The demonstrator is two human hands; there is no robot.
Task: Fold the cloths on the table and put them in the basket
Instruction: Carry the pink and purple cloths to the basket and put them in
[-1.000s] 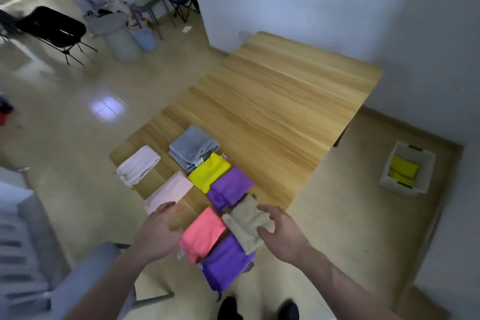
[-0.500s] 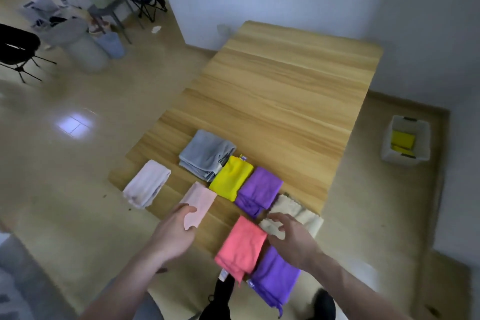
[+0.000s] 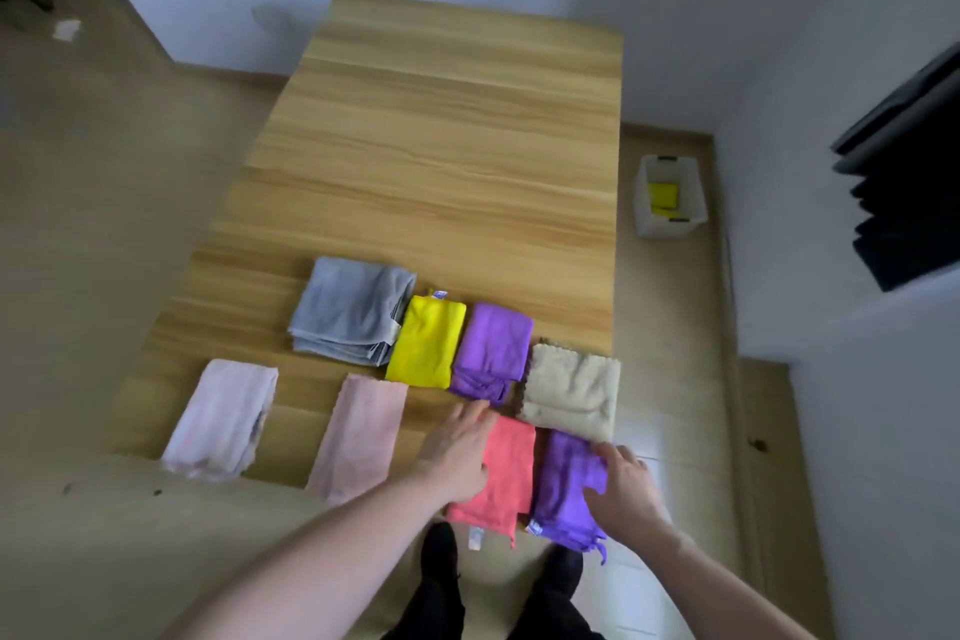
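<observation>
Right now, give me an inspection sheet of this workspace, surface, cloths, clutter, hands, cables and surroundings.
Surface: wooden table, far half bare.
Job's things: folded cloths at the near end: grey stack, yellow cloth, purple cloth, beige cloth, pale lilac cloth, pink cloth, coral cloth, near purple cloth. White basket stands on the floor beyond the table's right edge, yellow cloths inside.
Clutter: nothing seen.
Hands: left hand lies flat on the coral cloth; right hand grips the near purple cloth.
Cables: nothing seen.
Surroundings: pale walls, tan floor, dark object at right.
</observation>
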